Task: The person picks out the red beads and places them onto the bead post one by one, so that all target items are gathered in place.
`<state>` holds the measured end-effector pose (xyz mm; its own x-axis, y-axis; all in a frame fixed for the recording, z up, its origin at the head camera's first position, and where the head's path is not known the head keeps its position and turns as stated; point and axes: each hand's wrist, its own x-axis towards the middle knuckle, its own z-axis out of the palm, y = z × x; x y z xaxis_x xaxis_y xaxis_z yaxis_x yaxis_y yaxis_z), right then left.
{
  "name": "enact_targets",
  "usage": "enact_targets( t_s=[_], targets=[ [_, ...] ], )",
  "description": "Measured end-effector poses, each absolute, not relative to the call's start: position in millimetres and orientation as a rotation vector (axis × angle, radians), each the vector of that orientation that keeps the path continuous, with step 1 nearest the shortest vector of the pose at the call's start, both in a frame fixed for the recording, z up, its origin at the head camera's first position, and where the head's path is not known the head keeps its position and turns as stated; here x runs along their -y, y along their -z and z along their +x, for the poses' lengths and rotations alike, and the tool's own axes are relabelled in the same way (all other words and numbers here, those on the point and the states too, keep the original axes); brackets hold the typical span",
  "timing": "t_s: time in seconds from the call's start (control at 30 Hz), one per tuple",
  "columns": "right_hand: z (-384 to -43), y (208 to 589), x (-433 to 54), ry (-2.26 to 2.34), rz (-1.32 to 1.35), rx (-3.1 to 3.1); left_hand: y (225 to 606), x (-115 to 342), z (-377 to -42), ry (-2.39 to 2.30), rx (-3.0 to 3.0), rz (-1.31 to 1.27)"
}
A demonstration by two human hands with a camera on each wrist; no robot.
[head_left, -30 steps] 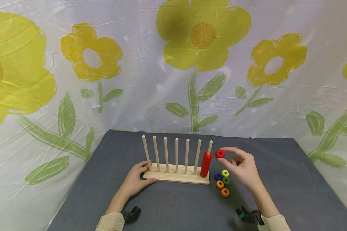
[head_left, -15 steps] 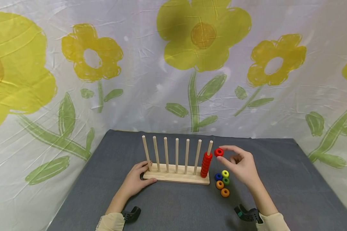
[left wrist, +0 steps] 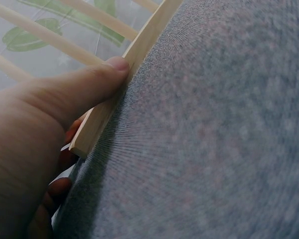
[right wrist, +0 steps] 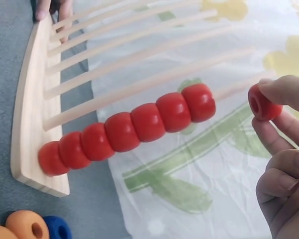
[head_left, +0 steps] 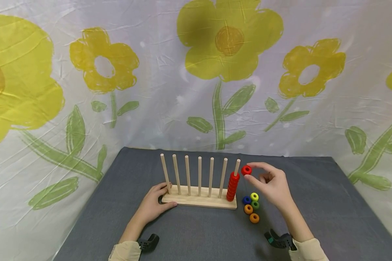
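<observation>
A pale wooden peg stand (head_left: 199, 201) with several upright pegs sits on the table. My left hand (head_left: 152, 204) grips its left end, the thumb (left wrist: 117, 67) on the front edge in the left wrist view and the other fingers partly hidden behind. Several red beads (head_left: 233, 186) are stacked on the rightmost peg, whose top stays bare. Between thumb and finger, my right hand (head_left: 271, 183) pinches another red bead (head_left: 246, 170), just right of that peg's upper part and apart from it. In the right wrist view the held bead (right wrist: 264, 103) shows its hole.
Right of the stand lie loose beads: a yellow one (head_left: 254, 196), a blue one (head_left: 246, 200), a green one (head_left: 255, 205) and two orange ones (head_left: 254, 218). A dark grey cloth (head_left: 196, 235) covers the table. Behind it hangs a flowered curtain (head_left: 163, 119).
My right hand has moved slightly up and to the left with the red bead, closer to the rightmost peg's upper part. My left hand has stayed in place.
</observation>
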<state>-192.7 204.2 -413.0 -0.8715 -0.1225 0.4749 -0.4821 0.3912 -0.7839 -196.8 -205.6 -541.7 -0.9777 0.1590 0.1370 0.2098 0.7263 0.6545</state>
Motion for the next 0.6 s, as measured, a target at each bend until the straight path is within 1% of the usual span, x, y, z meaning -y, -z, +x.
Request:
enact_targets(
  t_s=[0.27,0.6],
  targets=[
    [-198,404,-201,-1.472,0.570,2.274,541,205,-196,1.091,2.845,-0.304],
    [-197,391,-196,-1.501,0.573,2.231,541,205,-196,1.102,2.844,-0.305]
  ],
)
